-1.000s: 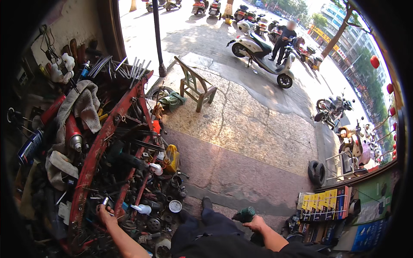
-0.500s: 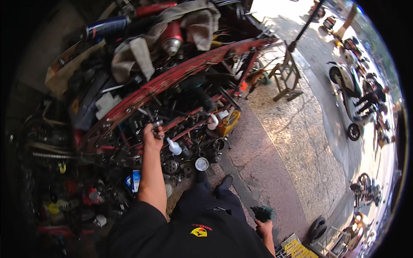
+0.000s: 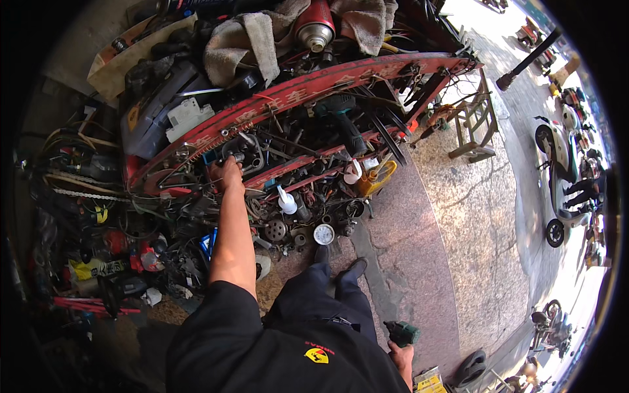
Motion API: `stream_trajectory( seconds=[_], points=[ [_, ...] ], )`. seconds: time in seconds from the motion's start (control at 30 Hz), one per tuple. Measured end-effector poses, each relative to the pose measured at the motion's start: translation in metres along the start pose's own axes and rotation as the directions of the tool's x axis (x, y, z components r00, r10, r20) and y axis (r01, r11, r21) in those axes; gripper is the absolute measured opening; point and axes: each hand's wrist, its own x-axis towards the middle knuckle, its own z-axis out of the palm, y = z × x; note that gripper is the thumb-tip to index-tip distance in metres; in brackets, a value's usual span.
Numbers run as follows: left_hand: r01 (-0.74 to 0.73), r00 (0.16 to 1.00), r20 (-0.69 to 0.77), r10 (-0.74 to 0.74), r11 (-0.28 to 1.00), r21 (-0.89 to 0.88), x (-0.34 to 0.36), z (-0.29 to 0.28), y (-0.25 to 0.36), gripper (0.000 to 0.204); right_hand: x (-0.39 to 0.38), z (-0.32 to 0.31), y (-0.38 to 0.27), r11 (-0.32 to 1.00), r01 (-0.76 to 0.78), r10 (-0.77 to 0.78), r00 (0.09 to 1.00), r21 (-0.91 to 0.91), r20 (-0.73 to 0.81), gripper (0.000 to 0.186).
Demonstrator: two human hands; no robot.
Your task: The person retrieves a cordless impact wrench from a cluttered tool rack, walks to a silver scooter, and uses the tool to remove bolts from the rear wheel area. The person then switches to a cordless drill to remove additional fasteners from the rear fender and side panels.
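Sunlit paving point(image 3: 485, 196) lies beyond — right hand point(image 3: 401, 357) wraps a green drill point(image 3: 402, 333), near right, likely heavy, best held by its handle — left hand point(image 3: 228, 175) at the red rack point(image 3: 308, 89), grip unclear.

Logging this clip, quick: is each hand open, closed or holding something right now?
Left hand: at metal parts in the red rack; open or closed cannot be told.
Right hand: closed, holding a green power tool.
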Motion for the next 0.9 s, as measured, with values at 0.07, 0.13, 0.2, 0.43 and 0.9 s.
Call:
stream_trajectory(
  seconds=[0.07,0.13,0.2,0.43,0.9],
  points=[
    [-0.035,0.999,-0.006,0.035,0.999,0.026,0.007,0.000,0.000,0.017,-0.001,-0.001,-0.002,1.000,0.000,0.000,1.000,0.020,0.008,0.027],
    [-0.010,1.000,-0.029,0.009,1.000,-0.018,0.013,-0.001,0.000,0.021,0.002,-0.001,0.001,0.999,-0.005,0.004,1.000,0.045,0.012,0.027],
    [-0.025,0.999,-0.041,0.023,0.999,-0.042,0.018,-0.002,-0.001,0.024,0.008,0.000,0.009,0.995,-0.027,0.023,0.999,0.099,0.037,0.027],
    [-0.021,1.000,-0.001,0.021,0.999,0.039,0.023,-0.003,0.000,0.017,0.030,0.006,0.038,0.986,-0.144,0.136,0.986,0.082,0.095,0.027],
    [-0.120,0.986,0.130,0.102,0.983,0.140,0.022,0.016,0.006,0.010,0.038,0.005,0.026,0.987,-0.160,0.158,0.979,0.007,0.131,0.028]
  ],
)
